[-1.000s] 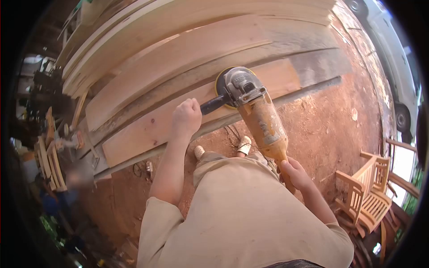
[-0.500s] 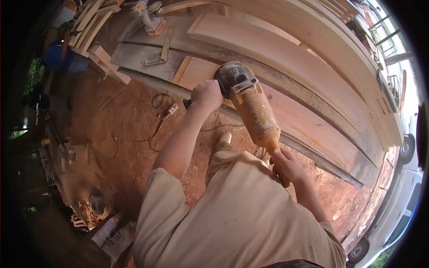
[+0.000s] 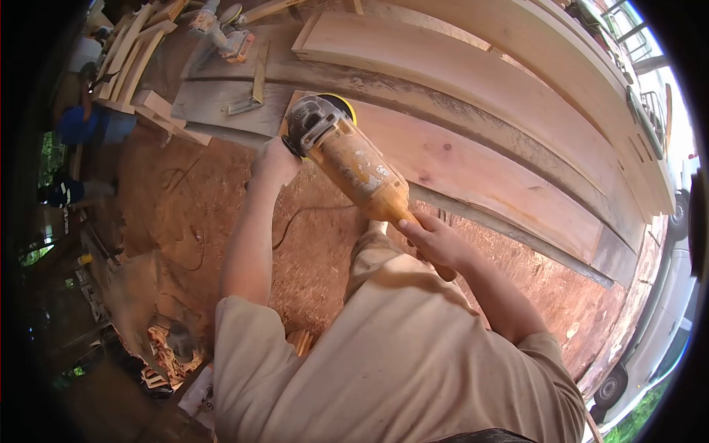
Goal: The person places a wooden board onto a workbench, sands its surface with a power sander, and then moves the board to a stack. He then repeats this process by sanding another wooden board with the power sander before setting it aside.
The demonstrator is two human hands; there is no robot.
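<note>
— Both grips closed?
— Yes. The right hand (image 3: 436,244) is wrapped round the tail of the dusty orange angle grinder (image 3: 354,170), and the left hand (image 3: 275,161) is fisted on its side handle.
— Where's it sitting?
— Disc down on the pale pine plank (image 3: 502,184), now at its left end. A moment ago it was further in, so the pass has reached the edge. A second power tool (image 3: 221,33) lies beyond on the desk (image 3: 214,96).

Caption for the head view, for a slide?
Left hand at the head and right hand at the rear hold an orange grinder on a pale plank.
</note>
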